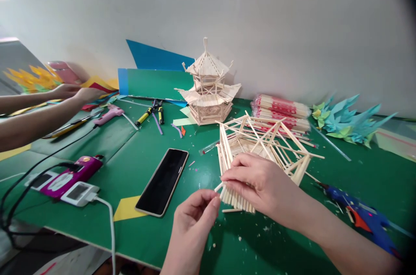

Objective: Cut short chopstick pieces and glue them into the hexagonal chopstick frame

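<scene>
- Reaching in from the left edge, a co-worker's hands [89, 94] are at coloured paper, well apart from the person's own.
- The purple device [73, 177] lies with cables near the counter's [130, 240] front edge, which slants across the lower left.
- The phone [162, 181] lies flat, partly over yellow paper [125, 208]; a strip of green counter separates it from the stick frame.
- The left hand [196, 218] has its fingers narrowed in a pinch on a short stick [219, 187], just beside the frame's near left corner.
- The finished-looking stick pagoda [209, 88] stands upright behind, close to the white partition [292, 40].
- The right hand [256, 179] lies over the frame's near side, fingers drawn together by the short stick's far end; I cannot tell what they grip.
- The stick frame [248, 147] sits under and beyond those fingers, its open top spreading right, close to the stick packs [282, 112].
- The blue glue gun [357, 212] lies right of the frame, beyond the right forearm.
</scene>
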`<action>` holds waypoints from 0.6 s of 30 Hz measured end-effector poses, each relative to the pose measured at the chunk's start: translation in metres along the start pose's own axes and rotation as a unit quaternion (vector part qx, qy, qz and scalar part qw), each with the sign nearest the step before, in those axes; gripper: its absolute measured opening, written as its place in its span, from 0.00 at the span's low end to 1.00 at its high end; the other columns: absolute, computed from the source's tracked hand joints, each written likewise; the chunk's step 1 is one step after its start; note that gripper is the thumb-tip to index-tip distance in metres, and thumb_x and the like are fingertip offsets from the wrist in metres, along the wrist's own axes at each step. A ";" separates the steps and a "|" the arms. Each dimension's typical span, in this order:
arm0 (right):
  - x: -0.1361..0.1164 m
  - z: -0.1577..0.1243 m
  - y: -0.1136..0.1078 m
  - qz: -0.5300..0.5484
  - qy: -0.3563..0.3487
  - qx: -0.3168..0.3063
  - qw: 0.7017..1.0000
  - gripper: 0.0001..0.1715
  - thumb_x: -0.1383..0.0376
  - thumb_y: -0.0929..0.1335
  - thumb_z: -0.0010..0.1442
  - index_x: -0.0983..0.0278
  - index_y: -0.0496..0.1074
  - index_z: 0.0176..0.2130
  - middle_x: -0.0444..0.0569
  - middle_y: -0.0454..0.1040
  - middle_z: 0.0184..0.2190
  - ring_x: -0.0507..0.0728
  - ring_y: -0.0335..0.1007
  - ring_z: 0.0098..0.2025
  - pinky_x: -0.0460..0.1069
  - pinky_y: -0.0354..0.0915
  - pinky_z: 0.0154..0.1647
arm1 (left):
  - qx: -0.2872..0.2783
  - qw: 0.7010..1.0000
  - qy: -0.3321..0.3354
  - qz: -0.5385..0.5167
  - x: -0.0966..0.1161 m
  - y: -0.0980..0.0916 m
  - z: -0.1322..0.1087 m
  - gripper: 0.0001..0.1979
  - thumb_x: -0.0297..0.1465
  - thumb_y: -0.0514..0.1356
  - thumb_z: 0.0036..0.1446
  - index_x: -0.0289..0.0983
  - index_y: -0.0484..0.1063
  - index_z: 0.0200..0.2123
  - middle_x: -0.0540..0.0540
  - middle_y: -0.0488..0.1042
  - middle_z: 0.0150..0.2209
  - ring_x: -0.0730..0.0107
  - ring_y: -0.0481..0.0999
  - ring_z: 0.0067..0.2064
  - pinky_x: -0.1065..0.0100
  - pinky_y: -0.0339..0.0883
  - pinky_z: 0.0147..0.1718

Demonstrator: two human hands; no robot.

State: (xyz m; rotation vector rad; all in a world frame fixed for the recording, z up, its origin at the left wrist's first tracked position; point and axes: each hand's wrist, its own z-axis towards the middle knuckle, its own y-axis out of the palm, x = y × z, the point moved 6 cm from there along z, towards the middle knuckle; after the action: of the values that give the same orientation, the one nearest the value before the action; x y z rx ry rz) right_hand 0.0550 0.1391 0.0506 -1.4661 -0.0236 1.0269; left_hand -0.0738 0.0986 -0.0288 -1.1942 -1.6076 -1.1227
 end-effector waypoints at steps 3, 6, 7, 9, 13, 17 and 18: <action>0.000 0.000 0.000 -0.003 0.000 -0.009 1.000 0.10 0.66 0.62 0.62 0.62 0.73 0.37 0.46 0.68 0.33 0.52 0.63 0.36 0.47 0.59 0.35 | 0.004 1.000 0.013 0.022 0.003 0.000 -0.001 0.07 0.34 0.65 0.44 0.35 0.74 0.23 0.52 0.67 0.20 0.76 0.60 0.23 0.76 0.55 0.21; -0.001 -0.001 0.000 -0.005 -0.008 -0.003 1.000 0.10 0.66 0.62 0.62 0.62 0.73 0.36 0.45 0.67 0.32 0.52 0.62 0.36 0.47 0.59 0.35 | 0.003 0.998 0.028 0.050 0.006 0.001 -0.002 0.08 0.33 0.64 0.45 0.35 0.74 0.21 0.52 0.66 0.20 0.76 0.59 0.23 0.75 0.55 0.21; 0.000 -0.002 0.000 -0.003 -0.008 -0.001 1.000 0.10 0.66 0.62 0.62 0.62 0.73 0.36 0.45 0.67 0.32 0.52 0.62 0.36 0.47 0.59 0.35 | 0.003 0.998 0.035 0.059 0.007 0.001 -0.002 0.08 0.33 0.64 0.45 0.35 0.73 0.21 0.52 0.66 0.20 0.75 0.59 0.23 0.75 0.54 0.21; 0.000 -0.002 0.000 0.002 -0.006 -0.001 1.000 0.10 0.66 0.62 0.62 0.62 0.72 0.36 0.45 0.67 0.32 0.52 0.62 0.35 0.47 0.59 0.35 | 0.003 0.996 0.049 0.072 0.009 0.001 -0.003 0.08 0.33 0.64 0.45 0.35 0.73 0.20 0.52 0.65 0.20 0.75 0.59 0.23 0.74 0.54 0.21; 0.000 -0.001 -0.001 -0.003 -0.001 0.000 1.000 0.10 0.66 0.62 0.62 0.62 0.72 0.36 0.45 0.67 0.32 0.51 0.62 0.36 0.47 0.59 0.35 | -0.002 0.994 0.055 0.092 0.009 0.002 -0.002 0.09 0.33 0.63 0.46 0.35 0.71 0.20 0.53 0.64 0.20 0.75 0.59 0.23 0.74 0.54 0.21; -0.001 -0.001 0.000 -0.006 -0.006 0.001 1.000 0.10 0.66 0.62 0.62 0.61 0.73 0.36 0.44 0.67 0.32 0.51 0.62 0.36 0.47 0.59 0.35 | -0.004 0.995 0.049 0.085 0.006 0.002 0.000 0.09 0.34 0.63 0.46 0.35 0.70 0.19 0.53 0.64 0.20 0.75 0.58 0.24 0.74 0.53 0.22; -0.001 -0.002 -0.001 -0.003 -0.006 0.002 1.000 0.10 0.66 0.62 0.62 0.61 0.72 0.36 0.44 0.67 0.32 0.51 0.63 0.36 0.47 0.59 0.35 | -0.004 0.996 0.045 0.080 0.005 0.001 0.000 0.10 0.34 0.63 0.46 0.35 0.70 0.19 0.53 0.63 0.20 0.75 0.58 0.23 0.74 0.53 0.22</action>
State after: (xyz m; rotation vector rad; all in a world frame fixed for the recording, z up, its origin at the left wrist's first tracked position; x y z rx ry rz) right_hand 0.0558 0.1375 0.0513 -1.4550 -0.0342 1.0297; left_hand -0.0737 0.1000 -0.0233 -1.2378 -1.4152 -1.0663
